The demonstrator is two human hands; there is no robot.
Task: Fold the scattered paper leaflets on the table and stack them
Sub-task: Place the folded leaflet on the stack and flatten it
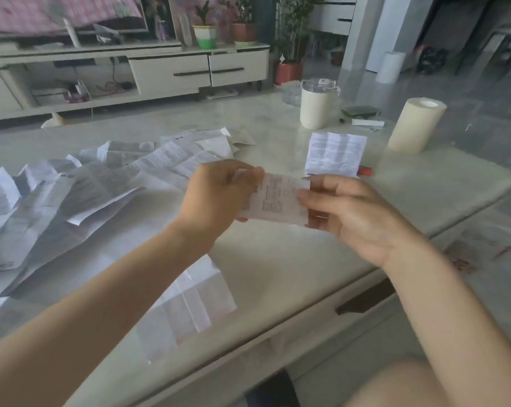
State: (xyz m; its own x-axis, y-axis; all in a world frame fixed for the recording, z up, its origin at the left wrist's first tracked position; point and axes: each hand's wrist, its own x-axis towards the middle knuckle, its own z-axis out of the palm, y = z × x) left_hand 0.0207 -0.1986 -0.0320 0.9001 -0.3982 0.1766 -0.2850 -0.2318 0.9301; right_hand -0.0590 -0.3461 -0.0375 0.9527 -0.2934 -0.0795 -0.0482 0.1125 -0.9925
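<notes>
Print on held leaflet (274, 198) and folded leaflet (335, 152) too blurred to read

Leaflets, some folded.
A small folded leaflet (277, 201) is held above the table (277, 259); creased open leaflets (72, 195) sprawl at left; another folded sheet (335, 154) lies flat beyond.

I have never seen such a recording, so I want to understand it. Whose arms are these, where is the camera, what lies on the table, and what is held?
No machine: a person works with two bare hands. The picture comes from a camera on the person's head, looking forward and down. The left hand and the right hand pinch a small white printed paper leaflet between them, above the pale glossy table. Scattered creased white leaflets lie at its left; one flat white leaflet lies apart behind the hands; a cream lidded cup and a cream paper roll stand farther back.
</notes>
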